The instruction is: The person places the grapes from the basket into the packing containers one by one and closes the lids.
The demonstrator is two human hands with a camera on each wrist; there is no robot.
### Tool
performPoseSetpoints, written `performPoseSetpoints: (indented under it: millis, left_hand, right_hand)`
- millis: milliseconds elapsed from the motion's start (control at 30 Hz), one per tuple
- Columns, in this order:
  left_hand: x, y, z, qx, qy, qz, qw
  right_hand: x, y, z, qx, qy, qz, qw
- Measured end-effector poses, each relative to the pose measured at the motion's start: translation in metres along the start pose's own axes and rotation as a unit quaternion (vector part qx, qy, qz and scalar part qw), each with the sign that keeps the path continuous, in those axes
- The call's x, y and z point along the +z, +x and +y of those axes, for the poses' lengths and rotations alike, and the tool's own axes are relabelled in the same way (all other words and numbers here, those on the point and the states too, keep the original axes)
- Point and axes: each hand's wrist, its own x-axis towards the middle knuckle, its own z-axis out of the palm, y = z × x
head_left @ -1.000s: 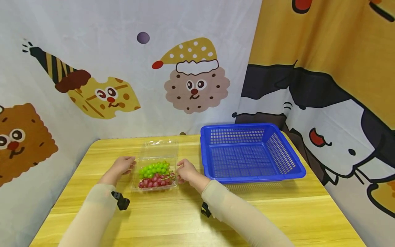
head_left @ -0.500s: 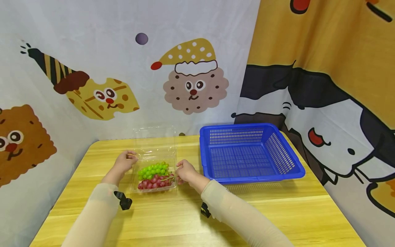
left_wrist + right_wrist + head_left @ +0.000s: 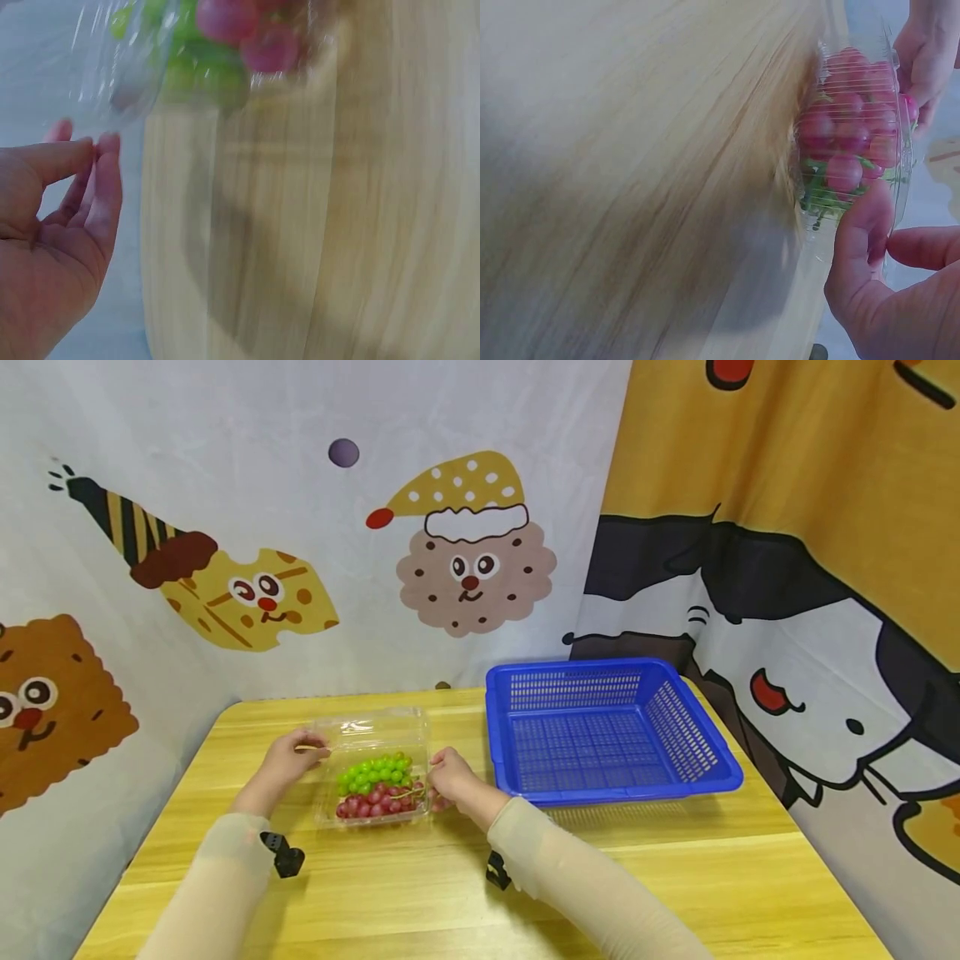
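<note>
A clear plastic clamshell container (image 3: 324, 817) stands on the wooden table with green grapes (image 3: 375, 772) at its back and red grapes (image 3: 378, 802) in front. Its hinged lid (image 3: 378, 727) is raised and leans forward over the back of the box. At the left side, my left hand (image 3: 291, 756) pinches the lid's edge; thumb and fingers meet there in the left wrist view. My right hand (image 3: 452, 777) pinches the container's right rim between thumb and index finger (image 3: 862, 232). In the right wrist view the red grapes (image 3: 847, 135) show through the clear front wall.
A blue slotted plastic basket (image 3: 637, 796) sits to the right of my right hand, near the table's back edge. Behind the table (image 3: 412, 893) hangs a curtain (image 3: 480, 410) printed with cartoon food and animals.
The lid has swung from lying back on the table, up through upright, to leaning forward. My left hand went to its edge and moved with it. The right hand stayed at the container's right side.
</note>
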Motion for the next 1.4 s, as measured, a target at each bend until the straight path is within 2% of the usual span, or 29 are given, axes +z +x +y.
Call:
performPoseSetpoints:
  millis: [100, 267, 500, 767, 1033, 1400]
  left_hand:
    - [-0.006, -0.004, -0.002, -0.009, 0.01, -0.02, 0.9997]
    - [-0.012, -0.01, -0.005, -0.037, -0.018, -0.067, 0.9969]
    - [-0.012, -0.019, -0.007, -0.035, -0.02, -0.094, 0.9948]
    - [-0.002, -0.02, -0.008, -0.079, -0.011, -0.078, 0.9937]
    - [0.002, -0.023, -0.01, -0.09, -0.05, -0.079, 0.9915]
    - [0.001, -0.024, -0.013, -0.097, -0.072, -0.053, 0.9912]
  right_hand:
    - [-0.001, 0.001, 0.0, 0.003, 0.002, -0.002, 1.0]
    - [-0.002, 0.002, -0.001, 0.003, 0.002, -0.008, 1.0]
    - [-0.001, 0.002, 0.003, -0.002, 0.007, -0.009, 1.0]
    - [0.002, -0.002, 0.005, -0.01, 0.028, -0.002, 1.0]
    - [-0.002, -0.007, 0.004, 0.006, 0.034, -0.006, 0.999]
    - [-0.006, -0.024, 0.008, 0.009, -0.038, -0.064, 0.997]
